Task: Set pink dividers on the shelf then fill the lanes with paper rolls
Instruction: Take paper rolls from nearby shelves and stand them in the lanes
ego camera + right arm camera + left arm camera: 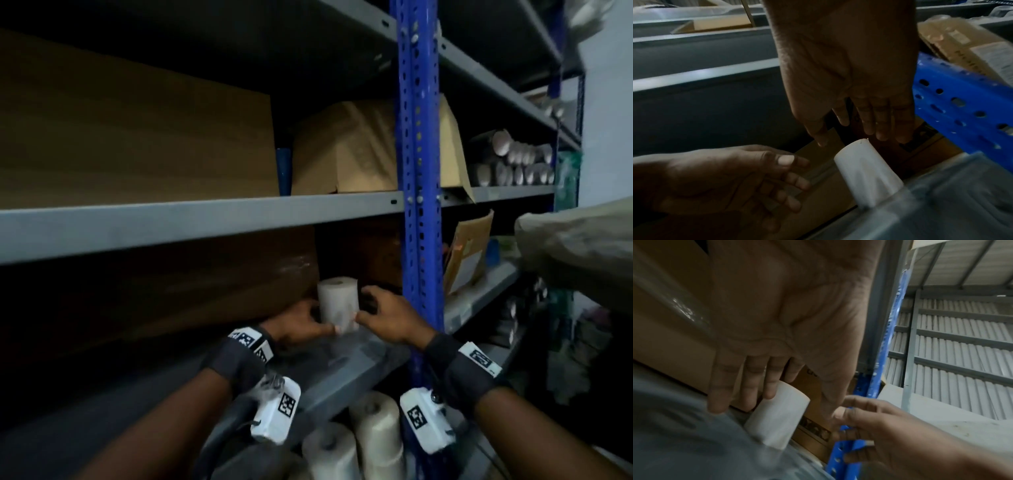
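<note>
A white paper roll point(338, 301) stands upright on the grey shelf point(359, 359), close to the blue upright. My left hand point(303, 320) is at its left side and my right hand point(383, 315) at its right, flanking it. In the left wrist view the left fingers point(748, 386) lie straight alongside the roll point(777, 415). In the right wrist view the right fingers point(875, 120) reach straight past the top of the roll point(865, 172), and the left hand point(748, 175) is relaxed with a gap to it. No pink divider is in view.
A large cardboard box point(171, 291) fills the shelf left of the roll, with another dark box point(363, 253) behind it. The blue perforated post point(419, 171) stands just to the right. Pale thread cones point(376, 435) sit on the level below. A brown envelope point(469, 250) leans in the neighbouring bay.
</note>
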### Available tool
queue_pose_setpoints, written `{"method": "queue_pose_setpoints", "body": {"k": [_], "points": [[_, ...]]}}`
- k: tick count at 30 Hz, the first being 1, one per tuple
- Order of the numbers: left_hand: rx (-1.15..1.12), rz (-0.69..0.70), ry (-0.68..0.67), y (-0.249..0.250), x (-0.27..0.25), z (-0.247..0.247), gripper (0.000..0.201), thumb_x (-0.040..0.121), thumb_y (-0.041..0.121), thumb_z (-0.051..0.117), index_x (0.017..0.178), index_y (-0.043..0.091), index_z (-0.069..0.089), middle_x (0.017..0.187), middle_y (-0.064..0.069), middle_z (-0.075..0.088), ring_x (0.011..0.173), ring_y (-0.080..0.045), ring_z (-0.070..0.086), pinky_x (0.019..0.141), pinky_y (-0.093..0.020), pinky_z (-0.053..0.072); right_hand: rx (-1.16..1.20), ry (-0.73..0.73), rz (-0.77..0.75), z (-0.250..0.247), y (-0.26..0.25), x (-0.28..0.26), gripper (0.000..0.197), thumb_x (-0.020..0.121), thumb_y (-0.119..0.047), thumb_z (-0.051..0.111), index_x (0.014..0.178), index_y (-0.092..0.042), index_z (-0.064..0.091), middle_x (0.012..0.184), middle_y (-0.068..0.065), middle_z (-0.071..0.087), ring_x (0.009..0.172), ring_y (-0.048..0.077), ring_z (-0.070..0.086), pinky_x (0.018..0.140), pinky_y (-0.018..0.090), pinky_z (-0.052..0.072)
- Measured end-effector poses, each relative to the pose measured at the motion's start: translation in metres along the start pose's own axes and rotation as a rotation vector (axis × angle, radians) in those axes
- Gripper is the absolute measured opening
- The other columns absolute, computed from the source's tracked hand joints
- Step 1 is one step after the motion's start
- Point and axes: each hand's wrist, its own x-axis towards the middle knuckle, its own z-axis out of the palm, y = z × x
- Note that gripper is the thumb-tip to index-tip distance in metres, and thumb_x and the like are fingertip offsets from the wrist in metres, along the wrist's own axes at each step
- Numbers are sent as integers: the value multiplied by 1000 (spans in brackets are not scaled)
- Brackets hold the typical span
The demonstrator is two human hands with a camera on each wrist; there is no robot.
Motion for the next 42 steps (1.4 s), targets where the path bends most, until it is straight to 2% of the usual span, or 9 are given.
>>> {"method": "queue_pose_setpoints", "body": {"k": [3, 7, 11, 14, 17, 25, 30, 33, 42], "points": [[-62, 29, -79, -19, 28, -10, 59, 91, 7, 76, 145, 3, 52, 142, -11, 61, 129, -21, 59, 111, -31, 46, -41, -13, 0, 1, 0, 39, 63, 85, -42, 68, 141, -23, 46, 135, 3, 61, 123, 22, 57, 103, 34, 47], [21, -176, -211, -40, 63, -27, 40, 92, 40, 76, 128, 28, 63, 112, -2, 73, 83, 0, 70, 66, -18, 57, -83, -34, -36, 10, 4, 77, 57, 88, -36, 69, 140, -23, 50, 138, 4, 59, 126, 23, 55, 105, 32, 44], [-18, -282, -275, -58, 90, -25, 54, 92, 50, 72, 139, 31, 54, 134, -2, 67, 120, -22, 66, 90, -37, 54, -133, -120, -39, 20, 10, 102, 54, 89, -38, 68, 139, -24, 53, 145, 1, 52, 132, 20, 49, 110, 29, 39], [-82, -206, -216, -67, 102, -18, 56, 92, 38, 75, 141, 20, 54, 129, -14, 69, 108, -25, 67, 90, -41, 53, -129, -173, -48, 29, 15, 108, 62, 86, -43, 71, 142, -26, 50, 145, -4, 49, 133, 15, 46, 109, 21, 34], [-156, -99, -226, -72, 109, -13, 54, 94, 18, 75, 142, 7, 53, 132, -25, 65, 118, -33, 65, 107, -55, 50, -48, -137, -79, 35, 19, 106, 66, 82, -40, 76, 141, -23, 51, 142, -3, 52, 132, 16, 48, 110, 25, 37], [-116, -17, -340, -58, 92, -21, 62, 87, 36, 83, 141, 26, 55, 130, 3, 69, 116, -12, 66, 92, -35, 61, -111, -112, -230, 17, 13, 73, 68, 79, -49, 75, 140, -31, 52, 144, -2, 54, 133, 13, 49, 109, 36, 43], [-197, 158, -435, -27, 55, -21, 51, 95, 9, 73, 140, 23, 56, 135, 9, 67, 132, -10, 59, 105, -29, 50, -68, -115, -291, -4, 0, 30, 66, 79, -48, 76, 138, -32, 54, 137, -4, 59, 126, 8, 53, 105, 31, 46], [-186, 264, -382, -5, 28, -20, 57, 92, 0, 73, 140, 25, 55, 135, 14, 67, 131, -6, 58, 105, -22, 47, -15, -49, -329, -19, -12, 2, 61, 78, -44, 79, 134, -35, 58, 128, -4, 61, 118, 7, 57, 99, 23, 48], [-373, 327, -38, 70, -98, 3, 79, 82, -2, 81, 146, 26, 45, 140, 1, 64, 129, -18, 61, 100, -33, 56, 249, -18, -416, -81, -71, -100, 54, 76, -53, 72, 128, -41, 61, 127, -9, 58, 119, 3, 55, 101, 32, 50]]}}
